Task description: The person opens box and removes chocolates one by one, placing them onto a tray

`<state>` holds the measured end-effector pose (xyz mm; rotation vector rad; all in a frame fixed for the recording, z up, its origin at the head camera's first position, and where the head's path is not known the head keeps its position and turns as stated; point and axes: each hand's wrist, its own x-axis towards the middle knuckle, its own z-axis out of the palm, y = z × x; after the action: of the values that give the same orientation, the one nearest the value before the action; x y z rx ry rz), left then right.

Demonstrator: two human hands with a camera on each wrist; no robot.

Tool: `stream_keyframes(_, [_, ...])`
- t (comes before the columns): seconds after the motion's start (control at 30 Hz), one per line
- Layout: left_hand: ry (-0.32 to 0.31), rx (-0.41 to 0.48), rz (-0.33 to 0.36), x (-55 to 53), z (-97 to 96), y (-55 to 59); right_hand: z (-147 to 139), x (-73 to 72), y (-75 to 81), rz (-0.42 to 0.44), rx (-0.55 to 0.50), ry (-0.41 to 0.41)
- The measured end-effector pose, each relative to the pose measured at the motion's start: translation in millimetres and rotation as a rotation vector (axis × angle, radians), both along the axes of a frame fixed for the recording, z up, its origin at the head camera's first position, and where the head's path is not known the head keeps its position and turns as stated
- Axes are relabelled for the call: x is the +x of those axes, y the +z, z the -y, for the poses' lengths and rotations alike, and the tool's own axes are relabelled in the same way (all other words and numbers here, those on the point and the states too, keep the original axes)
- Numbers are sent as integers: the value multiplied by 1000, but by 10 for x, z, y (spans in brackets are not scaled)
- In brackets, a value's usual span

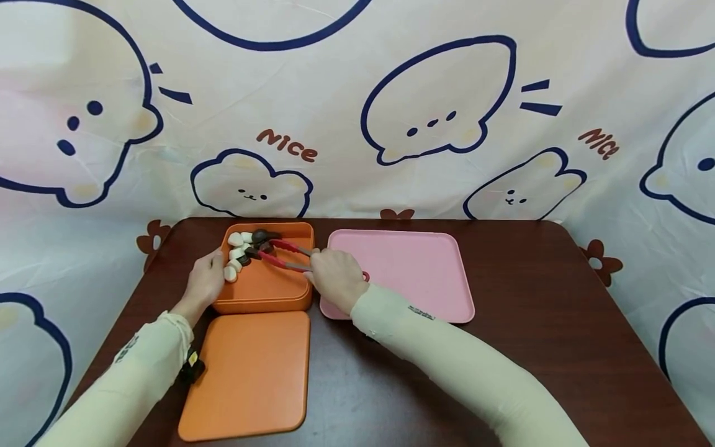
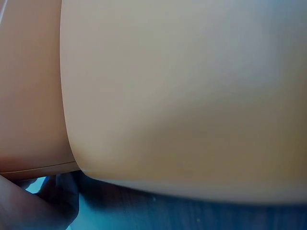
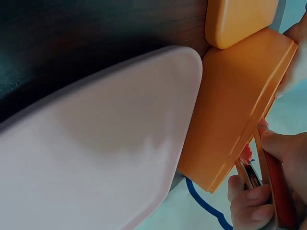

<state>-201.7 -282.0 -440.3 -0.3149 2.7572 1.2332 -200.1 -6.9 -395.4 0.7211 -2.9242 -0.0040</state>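
Note:
My right hand (image 1: pixel 337 277) grips a pair of tongs (image 1: pixel 290 246) with red and metal arms and dark tips. The tips reach into an orange box (image 1: pixel 279 292), spread around a small dark brown piece (image 1: pixel 267 247). Several white pieces (image 1: pixel 235 254) lie along the box's left side, close to the tips. At the left wall of the box, my left hand (image 1: pixel 205 279) holds the rim, thumb on top. In the right wrist view, fingers and thumb wrap the tongs (image 3: pixel 280 191) beside the box (image 3: pixel 230 100); the tips are hidden behind its wall.
An orange lid (image 1: pixel 251 372) lies flat in front of the box. Right of the box, a pink tray (image 1: pixel 413 273) lies on the dark brown table (image 1: pixel 519 298), partly under my right forearm. A printed white cloth (image 1: pixel 335 93) hangs behind and at both sides.

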Motion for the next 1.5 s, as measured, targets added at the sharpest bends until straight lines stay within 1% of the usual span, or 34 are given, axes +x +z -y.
stream_keyframes(0.1, [7, -3, -19, -1, -10, 11, -15, 5, 2, 8, -14, 5])
stream_keyframes(0.3, [-8, 3, 13, -2, 1, 25, -65, 40, -12, 17, -29, 25])
stream_keyframes(0.43, [-2, 3, 19, -4, -5, 30, -79, 77, -11, 32, -29, 26])
stream_keyframes(0.53, [4, 2, 19, 2, -13, 37, -57, 110, 22, 36, -5, 26])
stream_keyframes(0.73, [-4, 1, 18, 1, -8, 36, 51, 167, 84, -3, 71, 37])
stream_keyframes(0.83, [-6, 2, 18, -7, 2, 27, 100, 176, 82, -12, 86, 49])
stream_keyframes(1.0, [4, 7, 21, -21, 1, 12, 131, 159, 62, -17, 78, 54])
stream_keyframes(1.13, [7, 12, 23, -30, -21, 10, 95, 153, 73, 7, 79, 52])
stream_keyframes(1.3, [8, 6, 29, -24, -8, 16, 35, 171, 104, 28, 73, 70])
stream_keyframes(1.5, [-2, 7, 29, -8, 5, 4, -58, 209, 104, 1, 51, 76])
